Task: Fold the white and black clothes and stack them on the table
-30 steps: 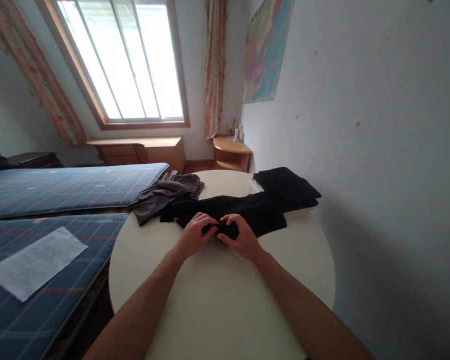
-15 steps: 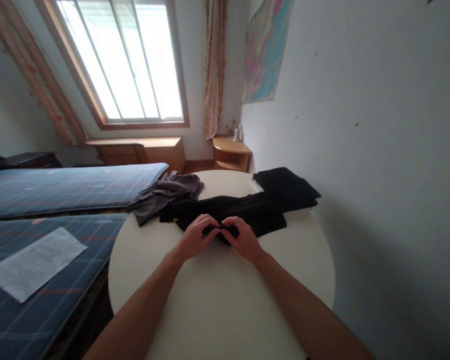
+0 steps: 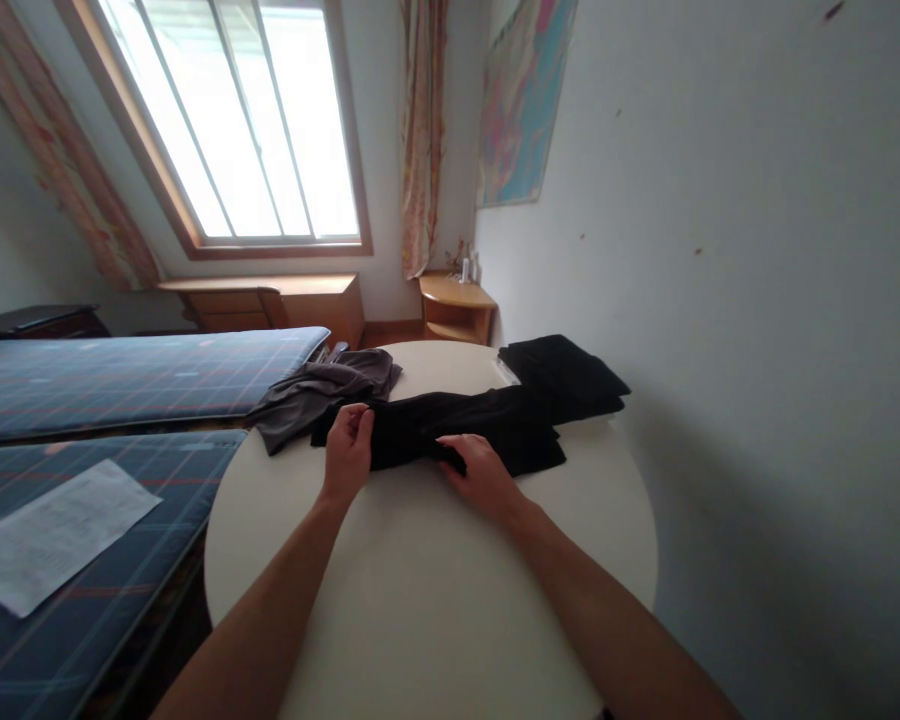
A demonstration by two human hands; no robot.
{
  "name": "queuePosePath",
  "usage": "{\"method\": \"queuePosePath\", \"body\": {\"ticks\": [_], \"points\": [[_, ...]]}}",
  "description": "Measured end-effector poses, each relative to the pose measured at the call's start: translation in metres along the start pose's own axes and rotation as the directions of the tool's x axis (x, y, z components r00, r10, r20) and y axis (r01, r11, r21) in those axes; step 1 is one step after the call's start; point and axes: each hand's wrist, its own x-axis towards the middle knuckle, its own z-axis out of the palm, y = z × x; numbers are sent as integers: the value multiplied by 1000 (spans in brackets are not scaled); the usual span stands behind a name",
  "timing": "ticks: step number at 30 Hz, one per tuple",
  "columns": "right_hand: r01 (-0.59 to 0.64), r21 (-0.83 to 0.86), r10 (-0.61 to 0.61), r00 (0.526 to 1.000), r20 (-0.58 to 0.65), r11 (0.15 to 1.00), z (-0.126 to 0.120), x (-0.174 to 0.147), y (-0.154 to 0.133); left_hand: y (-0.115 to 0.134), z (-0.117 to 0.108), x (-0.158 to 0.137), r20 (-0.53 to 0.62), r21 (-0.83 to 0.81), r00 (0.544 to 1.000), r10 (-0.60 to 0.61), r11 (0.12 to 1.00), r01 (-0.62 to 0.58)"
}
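A black garment [image 3: 495, 420] lies spread across the round white table [image 3: 435, 600]; its exact kind does not show. At its left part, my left hand [image 3: 349, 448] pinches the cloth between thumb and fingers. Near the middle of its front edge, my right hand [image 3: 480, 472] grips the fabric, thumb below and fingers on top. Behind my left hand rests a crumpled grey garment [image 3: 322, 390], partly over the table's edge. A stack of folded black clothes [image 3: 562, 372] sits at the back right, touching the spread garment.
Left of the table are blue plaid mattresses [image 3: 142, 375], with a sheet of paper [image 3: 64, 535] on the nearer one. A wall [image 3: 757, 350] rises close on the right. Beyond the table stand a wooden desk [image 3: 315, 300] and a corner shelf [image 3: 457, 292].
My left hand has moved left, away from my right hand, to the garment's left part. The front edge, bunched between both hands before, is now straighter. My right hand stays near the middle.
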Motion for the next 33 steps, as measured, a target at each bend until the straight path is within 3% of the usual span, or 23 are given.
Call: {"method": "queuePosePath", "body": {"ticks": [4, 7, 11, 14, 18, 24, 26, 30, 33], "points": [[-19, -2, 19, 999, 42, 1000, -17, 0, 13, -15, -11, 16, -217, -21, 970, -105, 994, 103], [-113, 25, 111, 992, 61, 993, -36, -1, 25, -28, -21, 28, -376, -69, 904, -206, 978, 195], [-207, 52, 201, 974, 108, 977, -57, -4, 41, -44, -34, 40, -491, -107, 822, -289, 956, 272], [-255, 56, 240, 951, 197, 965, -65, -7, 48, -52, -40, 44, -519, -114, 798, -307, 950, 291], [-352, 4, 330, 882, 337, 936, -74, -9, 51, -57, -42, 45, -535, -112, 785, -313, 947, 302], [-534, -11, 447, 697, 560, 846, -87, -14, 48, -60, -42, 46, -539, -107, 783, -310, 947, 302], [-561, -30, 468, 658, 591, 827, -91, -15, 46, -62, -42, 46, -539, -106, 784, -309, 948, 301], [-559, -64, 476, 634, 610, 827, -92, -18, 40, -64, -43, 46, -540, -101, 785, -304, 949, 298], [-540, -80, 474, 646, 599, 838, -91, -20, 40, -66, -43, 47, -534, -100, 789, -303, 950, 297]]}}
